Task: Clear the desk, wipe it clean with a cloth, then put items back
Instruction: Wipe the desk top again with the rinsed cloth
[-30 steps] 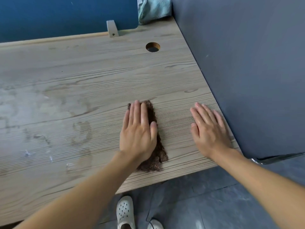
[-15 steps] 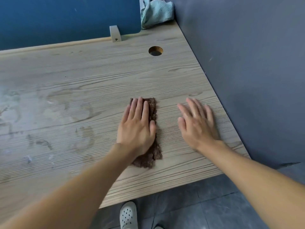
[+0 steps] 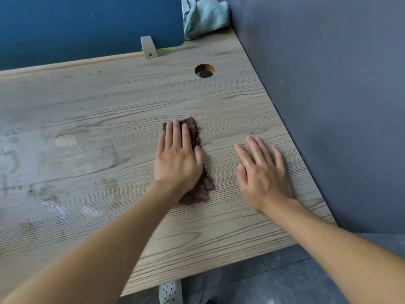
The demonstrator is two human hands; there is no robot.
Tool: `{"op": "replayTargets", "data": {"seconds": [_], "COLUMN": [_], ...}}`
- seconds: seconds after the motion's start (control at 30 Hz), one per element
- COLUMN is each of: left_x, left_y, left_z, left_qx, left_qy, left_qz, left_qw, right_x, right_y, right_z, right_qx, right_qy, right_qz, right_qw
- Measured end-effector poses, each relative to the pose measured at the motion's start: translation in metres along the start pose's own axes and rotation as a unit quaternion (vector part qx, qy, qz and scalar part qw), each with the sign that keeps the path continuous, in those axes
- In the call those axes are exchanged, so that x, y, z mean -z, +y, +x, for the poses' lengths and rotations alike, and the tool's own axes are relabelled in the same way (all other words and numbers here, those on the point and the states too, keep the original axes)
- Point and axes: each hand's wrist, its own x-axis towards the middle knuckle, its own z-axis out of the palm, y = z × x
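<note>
No lettering, label, brand mark, number or sign can be read anywhere in view (the wood-grain desk (image 3: 109, 102), the brown cloth (image 3: 195, 132), the pale green towel (image 3: 206, 17), the blue partition (image 3: 87, 25), the grey side panel (image 3: 328, 106), the metal bracket (image 3: 149, 46) and the perforated shoe (image 3: 171, 291) all show surfaces without writing).

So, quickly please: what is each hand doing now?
Left hand: open, fingers straight, pressing the brown cloth onto the desk.
Right hand: open, flat on the desk, holding nothing.
</note>
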Motion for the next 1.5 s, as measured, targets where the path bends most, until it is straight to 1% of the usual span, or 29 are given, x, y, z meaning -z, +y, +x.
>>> {"op": "replayTargets", "data": {"seconds": [0.03, 0.07, 0.13, 0.2, 0.23, 0.27, 0.3, 0.33, 0.37, 0.4, 0.43, 0.47, 0.5, 0.57, 0.63, 0.7, 0.73, 0.77, 0.87, 0.9, 0.93, 1.07, 1.1, 1.2, 1.3, 1.37, 1.4, 1.43, 1.5], "left_x": [-0.001, -0.002, -0.001, 0.004, 0.004, 0.004, 0.005, 0.008, 0.010, 0.008, 0.006, 0.005, 0.004, 0.002, 0.001, 0.004, 0.004, 0.006, 0.014, 0.012, 0.011, 0.008, 0.011, 0.014, 0.006, 0.004, 0.006, 0.010, 0.015], "left_y": [0.010, 0.018, 0.023, 0.003, -0.009, -0.019, -0.028, -0.034, -0.037, -0.036, -0.031, -0.023, -0.015, -0.003, 0.001, -0.011, -0.018, -0.023, -0.036, -0.033, -0.026, -0.006, -0.005, 0.000, 0.005, -0.009, -0.019, -0.029, -0.046], "left_z": [-0.014, -0.034, -0.071, -0.065, -0.047, -0.029, -0.006, 0.014, 0.029, 0.036, 0.035, 0.028, 0.014, -0.022, -0.050, -0.037, -0.020, 0.001, 0.054, 0.054, 0.046, -0.013, -0.015, -0.024, -0.039, -0.021, -0.005, 0.013, 0.045], "left_qx": [-0.014, -0.059, -0.195, -0.306, -0.324, -0.304, -0.248, -0.169, -0.092, -0.034, -0.008, -0.006, -0.031, -0.141, -0.257, -0.319, -0.315, -0.282, -0.117, -0.096, -0.099, -0.238, -0.242, -0.206, -0.250, -0.268, -0.261, -0.232, -0.123], "left_qy": [0.008, 0.012, 0.001, -0.035, -0.032, -0.022, -0.008, -0.009, -0.024, -0.032, -0.025, -0.015, -0.002, 0.019, -0.014, -0.044, -0.030, -0.020, -0.032, -0.032, -0.031, -0.046, -0.053, -0.055, -0.053, -0.047, -0.035, -0.024, -0.013], "left_qz": [-0.003, 0.003, 0.015, 0.034, 0.037, 0.035, 0.028, 0.026, 0.027, 0.029, 0.018, 0.012, 0.011, 0.014, 0.021, 0.033, 0.033, 0.035, 0.042, 0.043, 0.034, 0.019, 0.019, -0.011, -0.024, -0.015, -0.014, -0.013, -0.023], "left_qw": [1.000, 0.998, 0.981, 0.951, 0.945, 0.952, 0.968, 0.985, 0.995, 0.998, 0.999, 1.000, 0.999, 0.990, 0.966, 0.946, 0.948, 0.959, 0.992, 0.994, 0.994, 0.970, 0.969, 0.977, 0.966, 0.962, 0.965, 0.972, 0.992], "right_x": [0.000, -0.001, -0.001, 0.000, 0.000, 0.001, 0.001, 0.001, 0.001, 0.001, 0.001, 0.001, 0.001, 0.002, 0.002, 0.002, 0.002, 0.002, 0.002, 0.001, 0.000, 0.003, 0.005, 0.007, 0.013, 0.019, 0.021, 0.022, 0.014], "right_y": [0.000, -0.001, 0.000, 0.000, 0.001, 0.001, 0.001, 0.000, 0.001, 0.001, 0.001, 0.001, 0.001, 0.000, 0.000, 0.000, 0.001, 0.001, 0.001, 0.001, 0.001, -0.001, -0.002, -0.003, -0.008, -0.009, -0.010, -0.012, -0.016], "right_z": [0.001, 0.001, 0.001, 0.001, 0.001, 0.001, 0.001, 0.000, 0.000, 0.000, 0.001, 0.001, 0.001, 0.002, 0.001, 0.000, 0.001, 0.001, 0.000, 0.000, 0.001, 0.001, 0.002, 0.000, 0.005, 0.029, 0.047, 0.064, 0.090], "right_qx": [-0.002, -0.004, -0.004, 0.000, -0.001, -0.002, -0.001, 0.000, -0.001, -0.002, -0.004, -0.005, -0.006, -0.010, -0.008, -0.006, -0.004, -0.002, -0.005, -0.007, -0.008, -0.008, -0.008, -0.016, -0.021, -0.024, -0.018, -0.010, 0.008], "right_qy": [0.000, 0.001, -0.001, -0.008, -0.008, -0.009, -0.012, -0.016, -0.017, -0.017, -0.018, -0.020, -0.022, -0.022, -0.022, -0.025, -0.024, -0.023, -0.022, -0.019, -0.015, -0.015, -0.022, -0.036, -0.040, -0.029, -0.026, -0.033, -0.050], "right_qz": [-0.001, -0.001, -0.006, -0.009, -0.008, -0.007, -0.007, -0.007, -0.007, -0.008, -0.009, -0.010, -0.011, -0.011, -0.014, -0.019, -0.018, -0.017, -0.020, -0.017, -0.011, -0.007, -0.009, -0.022, -0.031, -0.032, -0.021, -0.007, 0.008], "right_qw": [1.000, 1.000, 1.000, 1.000, 1.000, 1.000, 1.000, 1.000, 1.000, 1.000, 1.000, 1.000, 1.000, 1.000, 1.000, 0.999, 1.000, 1.000, 1.000, 1.000, 1.000, 1.000, 1.000, 0.999, 0.998, 0.999, 0.999, 0.999, 0.999]}}
